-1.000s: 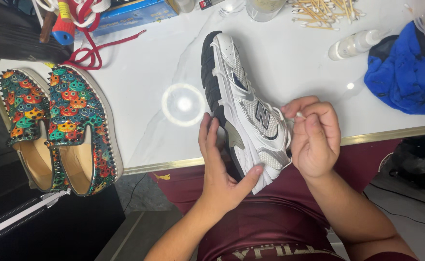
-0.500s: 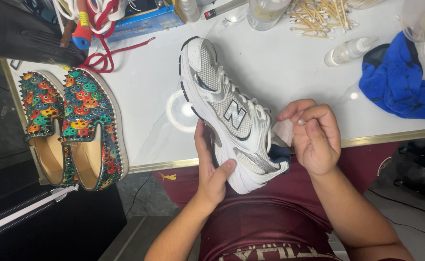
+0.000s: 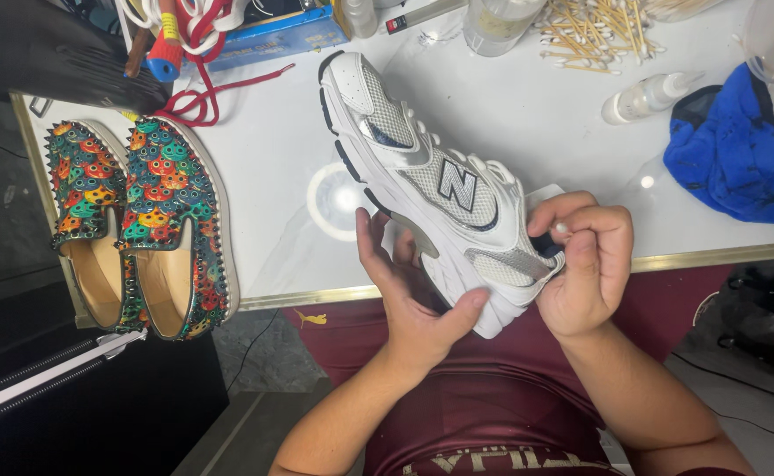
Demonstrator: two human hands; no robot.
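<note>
Mostly clean already, a white sneaker (image 3: 435, 189) gets swabbed at its heel.

Cupped under the sole, the left hand (image 3: 413, 300) grips the sneaker from below, thumb pressed on the heel edge, toe pointing away over the white table (image 3: 536, 132). The right hand (image 3: 585, 264) is curled nearly closed, pinching a cotton swab (image 3: 561, 228) against the heel collar. Upper and sole look bright, so judging by this only fine heel detailing seems left. Far left of the left hand sit two colourful spiked loafers (image 3: 140, 229); beyond the right hand lie more swabs (image 3: 594, 31) and a blue cloth (image 3: 735, 150).
</note>
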